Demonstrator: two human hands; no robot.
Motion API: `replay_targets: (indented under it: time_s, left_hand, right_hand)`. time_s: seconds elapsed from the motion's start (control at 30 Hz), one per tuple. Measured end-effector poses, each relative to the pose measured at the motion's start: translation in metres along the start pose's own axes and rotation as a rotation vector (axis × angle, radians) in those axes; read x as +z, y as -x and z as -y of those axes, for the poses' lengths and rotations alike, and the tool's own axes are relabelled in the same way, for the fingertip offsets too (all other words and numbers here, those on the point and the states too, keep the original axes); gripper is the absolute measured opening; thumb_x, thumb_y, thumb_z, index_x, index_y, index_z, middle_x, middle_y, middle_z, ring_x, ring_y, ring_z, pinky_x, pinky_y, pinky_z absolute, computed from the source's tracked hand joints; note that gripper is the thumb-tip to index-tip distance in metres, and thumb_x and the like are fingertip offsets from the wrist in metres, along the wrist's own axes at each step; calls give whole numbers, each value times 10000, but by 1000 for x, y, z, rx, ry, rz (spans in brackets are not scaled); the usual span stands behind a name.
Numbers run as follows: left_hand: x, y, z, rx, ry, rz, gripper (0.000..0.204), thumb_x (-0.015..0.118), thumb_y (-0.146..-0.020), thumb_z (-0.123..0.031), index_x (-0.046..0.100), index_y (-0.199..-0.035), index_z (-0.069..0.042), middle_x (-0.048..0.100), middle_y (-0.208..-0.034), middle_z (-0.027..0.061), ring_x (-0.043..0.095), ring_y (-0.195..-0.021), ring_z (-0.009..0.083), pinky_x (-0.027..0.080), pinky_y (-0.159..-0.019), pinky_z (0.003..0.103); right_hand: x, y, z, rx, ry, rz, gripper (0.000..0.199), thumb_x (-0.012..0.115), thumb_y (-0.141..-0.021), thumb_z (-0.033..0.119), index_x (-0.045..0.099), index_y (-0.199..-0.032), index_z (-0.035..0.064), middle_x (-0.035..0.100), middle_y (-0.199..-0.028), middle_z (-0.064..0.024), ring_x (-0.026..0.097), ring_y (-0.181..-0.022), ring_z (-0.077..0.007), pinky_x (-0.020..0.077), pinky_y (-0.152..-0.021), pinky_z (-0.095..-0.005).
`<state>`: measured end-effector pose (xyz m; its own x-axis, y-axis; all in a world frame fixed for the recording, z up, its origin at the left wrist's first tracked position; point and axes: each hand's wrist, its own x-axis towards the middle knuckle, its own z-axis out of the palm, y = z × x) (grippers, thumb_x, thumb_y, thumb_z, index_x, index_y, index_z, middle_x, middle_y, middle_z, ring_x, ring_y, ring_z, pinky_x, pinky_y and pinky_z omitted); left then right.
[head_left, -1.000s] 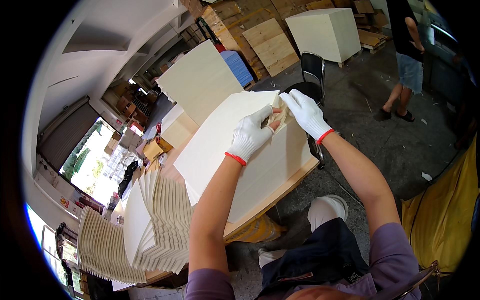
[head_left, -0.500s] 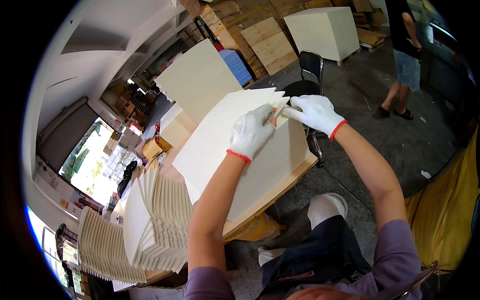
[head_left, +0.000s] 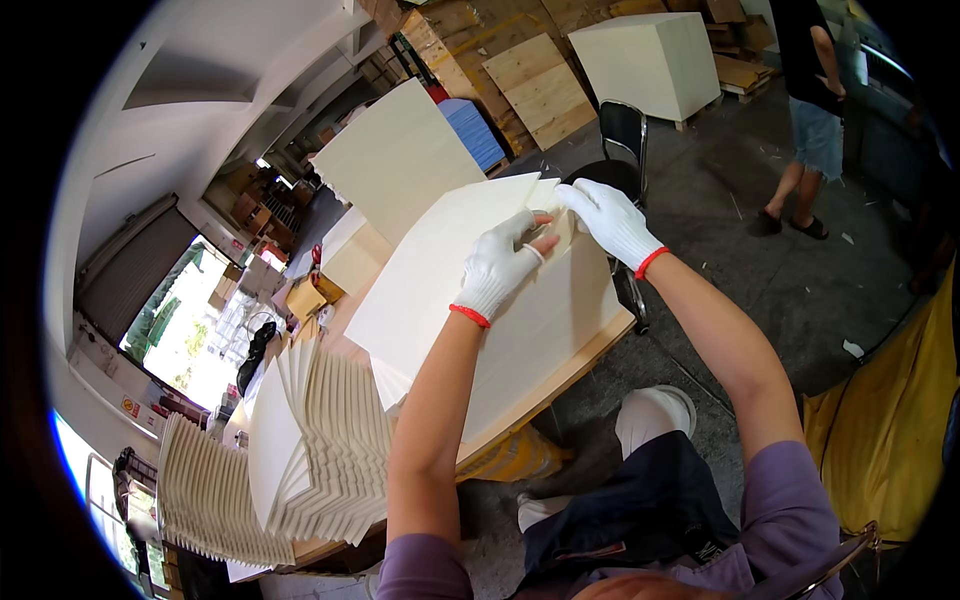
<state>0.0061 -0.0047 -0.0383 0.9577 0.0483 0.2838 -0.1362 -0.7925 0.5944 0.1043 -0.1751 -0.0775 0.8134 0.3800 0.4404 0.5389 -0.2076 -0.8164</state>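
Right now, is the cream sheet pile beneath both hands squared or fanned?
Partly fanned: the pile shows separate corners near the white-gloved right hand.

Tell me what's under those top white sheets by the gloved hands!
Under the top sheets lie more pale sheets, then a light wooden tabletop, its near edge showing. Whatever else they cover can't be seen.

The right hand (head_left: 603,218) partly hides a corner of the cream sheets (head_left: 440,270).

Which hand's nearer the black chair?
Right. The right hand is on the near side of the black chair; the left hand is farther off, to its left, over the pale sheets.
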Motion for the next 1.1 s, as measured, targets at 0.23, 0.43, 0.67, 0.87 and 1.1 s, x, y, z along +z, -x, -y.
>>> replay_targets:
  time_s: [0.23,0.43,0.67,0.87,1.1]
  left_hand:
    - [-4,1,-6,4,-77,-6,376,690,-898,-265,664,-1229,-88,726,-1064,131,666,-948,194,509,-835,330]
    - [-1,2,-5,11,-66,-75,336,655,-917,-263,677,-1207,-94,689,-894,72,630,-831,151,499,-769,322]
    - [-3,1,-8,-16,-201,5,322,669,-918,-341,685,-1204,-194,672,-801,77,652,-774,200,493,-736,348]
    - [-3,1,-10,-35,-182,32,324,650,-932,-325,677,-1229,-197,684,-832,103,659,-781,207,495,-750,348]
    - [-2,2,-4,36,-183,-47,293,575,-970,-275,665,-1245,-231,703,-887,129,682,-843,255,505,-791,371]
  right_hand:
    - [3,0,-5,-34,65,-44,547,398,-1002,541,584,-925,33,603,-842,-219,581,-855,-426,427,-744,-476]
    - [7,1,-6,-72,80,-77,566,388,-1011,549,597,-949,27,631,-879,-227,607,-894,-422,440,-758,-489]
    - [8,-1,-10,-75,65,-75,538,401,-1011,530,591,-949,30,619,-887,-232,591,-894,-435,439,-745,-492]
    - [7,0,-9,-59,56,-78,541,404,-1011,528,572,-928,20,597,-863,-235,581,-879,-441,433,-739,-493]
    - [4,3,2,-9,78,-42,529,430,-1005,526,606,-979,28,646,-918,-210,608,-918,-420,454,-771,-473]
